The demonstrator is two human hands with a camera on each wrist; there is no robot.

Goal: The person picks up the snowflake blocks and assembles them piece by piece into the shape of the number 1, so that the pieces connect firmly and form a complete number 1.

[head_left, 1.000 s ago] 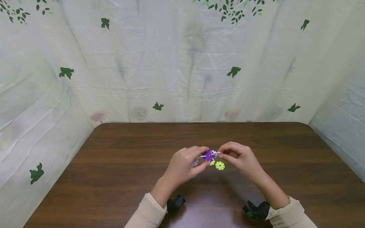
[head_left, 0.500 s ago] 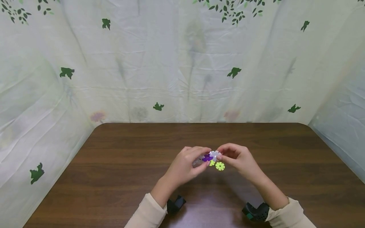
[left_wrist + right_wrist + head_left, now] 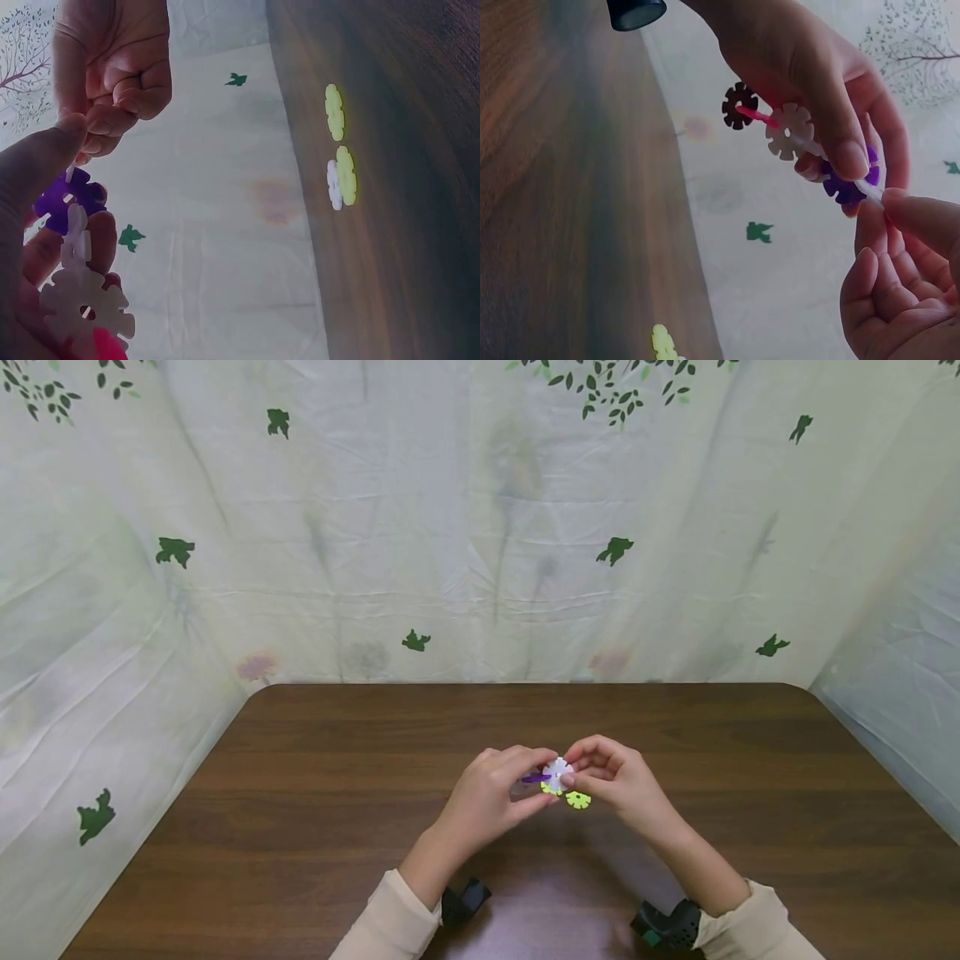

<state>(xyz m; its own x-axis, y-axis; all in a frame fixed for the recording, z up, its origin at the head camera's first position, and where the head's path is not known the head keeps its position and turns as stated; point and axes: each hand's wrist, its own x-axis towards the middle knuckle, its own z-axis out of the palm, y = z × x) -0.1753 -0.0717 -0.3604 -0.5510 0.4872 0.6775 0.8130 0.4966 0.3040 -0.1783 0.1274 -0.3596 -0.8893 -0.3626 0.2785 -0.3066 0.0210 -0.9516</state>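
Since the earlier head frames, the right hand [image 3: 618, 781] has edged toward the left hand [image 3: 480, 797], bringing its white end disc [image 3: 557, 773] along, and the purple slotted disc [image 3: 841, 189] has turned until it shows nearly edge-on from above.

The left hand pinches the purple slotted disc between thumb and fingers, probably to steady the chain close to the joint. The right hand, on the opposite side of that disc, pinches the white end disc between thumb and forefinger, a grip that likely gives fine control over its angle. The two white and purple edges seem to touch; whether the slots are seated I cannot tell. Trailing from the purple slotted disc past the left hand come a pale edge-on disc [image 3: 76, 236], a white middle disc [image 3: 788, 131], a pink disc [image 3: 756, 115] and a dark brown disc [image 3: 739, 107], apparently left free so as not to crowd the fingers.

Lower than the purple slotted disc, two yellow-green discs [image 3: 334, 112] and a pale lilac disc [image 3: 334, 185] lie on the dark wood-grain tabletop [image 3: 337, 735]. Beyond it hangs a pale cloth [image 3: 450, 527] printed with green birds and leaves.
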